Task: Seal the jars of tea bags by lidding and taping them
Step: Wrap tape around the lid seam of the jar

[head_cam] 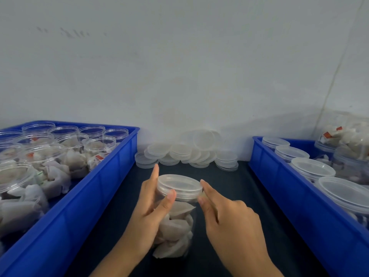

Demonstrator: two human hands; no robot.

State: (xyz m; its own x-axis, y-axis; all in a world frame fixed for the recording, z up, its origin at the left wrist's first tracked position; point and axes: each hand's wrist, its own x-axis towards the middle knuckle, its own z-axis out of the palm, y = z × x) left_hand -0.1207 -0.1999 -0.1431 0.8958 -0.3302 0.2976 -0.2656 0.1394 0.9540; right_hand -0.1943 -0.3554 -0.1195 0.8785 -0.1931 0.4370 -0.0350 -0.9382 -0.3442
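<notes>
While lidded, jar (176, 220) between left hand (151, 208), right hand (229, 218)

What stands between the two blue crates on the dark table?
In the head view: the lidded jar held by both hands, and behind it loose lids by the wall.

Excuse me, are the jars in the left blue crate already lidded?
No, the jars in the left crate stand open, with bare rims and tea bags showing.

A grey-white wall (179, 56) rises behind the dark tabletop (229, 196).
</notes>
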